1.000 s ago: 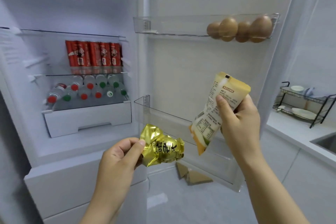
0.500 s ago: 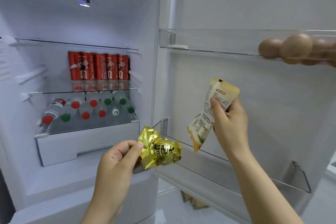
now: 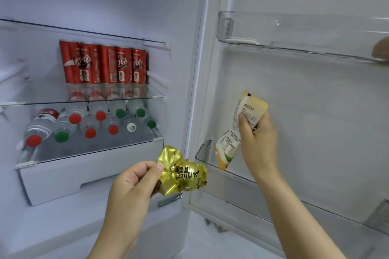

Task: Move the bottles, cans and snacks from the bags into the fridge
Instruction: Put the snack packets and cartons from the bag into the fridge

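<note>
**Snacks next, into the door bin**

Cans [image 3: 103, 63] and bottles [image 3: 94, 120] already fill the shelves at left of frame; snacks look to be the step in hand. At centre right the right hand [image 3: 257, 141] grips a pouch [image 3: 228, 149], its lower end at the rim of the lower door bin [image 3: 235, 187]. At bottom centre the left hand [image 3: 134, 187] pinches a gold packet [image 3: 183, 172], in front of the fridge. Next, likely: lower and release the pouch, then the packet.

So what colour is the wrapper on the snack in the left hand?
Shiny gold foil with black characters printed on it; the snack, pinched by the left hand, shows best in the head view.
</note>
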The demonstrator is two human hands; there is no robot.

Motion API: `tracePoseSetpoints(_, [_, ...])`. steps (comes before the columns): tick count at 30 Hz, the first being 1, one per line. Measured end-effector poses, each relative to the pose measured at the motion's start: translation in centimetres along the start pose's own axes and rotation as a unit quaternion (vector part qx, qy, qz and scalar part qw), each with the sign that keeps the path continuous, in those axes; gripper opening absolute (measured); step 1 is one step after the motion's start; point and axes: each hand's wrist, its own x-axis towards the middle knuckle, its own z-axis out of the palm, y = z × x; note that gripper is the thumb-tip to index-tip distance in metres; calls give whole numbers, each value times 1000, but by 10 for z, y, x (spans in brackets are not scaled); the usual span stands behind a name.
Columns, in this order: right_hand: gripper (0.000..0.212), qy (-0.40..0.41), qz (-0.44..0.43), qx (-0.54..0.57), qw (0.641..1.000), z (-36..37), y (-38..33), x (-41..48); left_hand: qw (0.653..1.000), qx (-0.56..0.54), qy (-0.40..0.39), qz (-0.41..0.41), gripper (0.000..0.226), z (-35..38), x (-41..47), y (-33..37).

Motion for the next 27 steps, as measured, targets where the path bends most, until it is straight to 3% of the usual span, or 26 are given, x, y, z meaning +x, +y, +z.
tracePoseSetpoints(11, [21, -5, -96, -79, 992, 7, -9, -4, 1000, 8, 25, 15, 27, -3, -4, 4])
tracePoseSetpoints(22, [10, -135, 7, -119, 984, 23, 13, -22, 998, 21, 50, 23, 28, -12, -13, 6])
tracePoseSetpoints(27, [29, -265, 127, -65, 954, 25, 7, -23, 998, 24, 56, 23, 28, -16, -16, 6])
